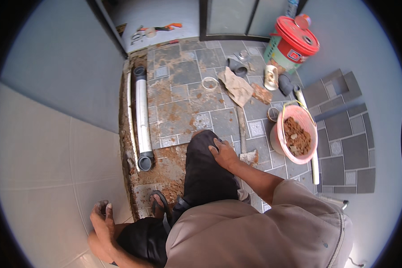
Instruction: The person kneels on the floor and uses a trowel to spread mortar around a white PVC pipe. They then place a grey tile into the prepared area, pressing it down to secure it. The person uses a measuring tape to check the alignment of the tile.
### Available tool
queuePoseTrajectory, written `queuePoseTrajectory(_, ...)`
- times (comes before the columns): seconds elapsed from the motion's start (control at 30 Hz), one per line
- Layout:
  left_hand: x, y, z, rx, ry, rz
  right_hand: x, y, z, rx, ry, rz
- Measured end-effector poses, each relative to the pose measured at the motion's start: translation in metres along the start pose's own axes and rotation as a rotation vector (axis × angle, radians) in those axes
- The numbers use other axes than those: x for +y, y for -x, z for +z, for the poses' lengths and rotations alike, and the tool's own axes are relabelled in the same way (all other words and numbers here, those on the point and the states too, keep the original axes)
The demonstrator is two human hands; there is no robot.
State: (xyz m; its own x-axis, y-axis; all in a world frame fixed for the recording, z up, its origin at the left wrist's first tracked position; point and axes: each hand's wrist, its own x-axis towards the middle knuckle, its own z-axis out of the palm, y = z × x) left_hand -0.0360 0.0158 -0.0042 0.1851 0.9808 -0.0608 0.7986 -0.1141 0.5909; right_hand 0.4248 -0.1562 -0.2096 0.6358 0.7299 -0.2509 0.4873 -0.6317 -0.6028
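My right hand (223,154) rests on my bent right knee, fingers spread over the dark trousers and holding nothing. By my left knee, close to the pale wall, my left hand (103,219) is raised with its fingers loosely bent. Nothing shows in it. Ahead and left, a white pipe (141,114) with dark grey elbow fittings at both ends lies in a narrow dug-out channel along the wall. A thinner white pipe (130,116) runs beside it. Right of my right knee lies a long-handled tool (242,127) with a pale, dirt-caked head.
A pink bucket (278,138) of reddish soil stands at right, near leaning tile sheets (346,143). Farther off are a red-lidded tub (295,42), grey pipe fittings (237,68), a tape roll (209,83) and crumpled brown paper (236,87). Orange-handled tools (167,27) lie past the doorway.
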Motion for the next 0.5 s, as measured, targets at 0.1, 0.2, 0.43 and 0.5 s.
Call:
queuePoseTrajectory(0.1,-0.008,-0.002,0.001,-0.017,0.077,-0.072,-0.008,0.012,-0.044,-0.084,-0.010,-0.073)
queuePoseTrajectory(0.2,0.009,-0.010,-0.007,-0.077,0.054,-0.091,0.046,0.026,-0.033,0.195,-0.162,-0.119)
queuePoseTrajectory(0.43,-0.007,-0.022,-0.035,0.058,0.102,0.026,0.148,0.004,-0.034,0.524,-1.043,0.700)
queuePoseTrajectory(0.5,-0.006,-0.035,-0.016,0.062,0.107,0.055,0.255,-0.014,-0.032,0.580,-0.786,0.630)
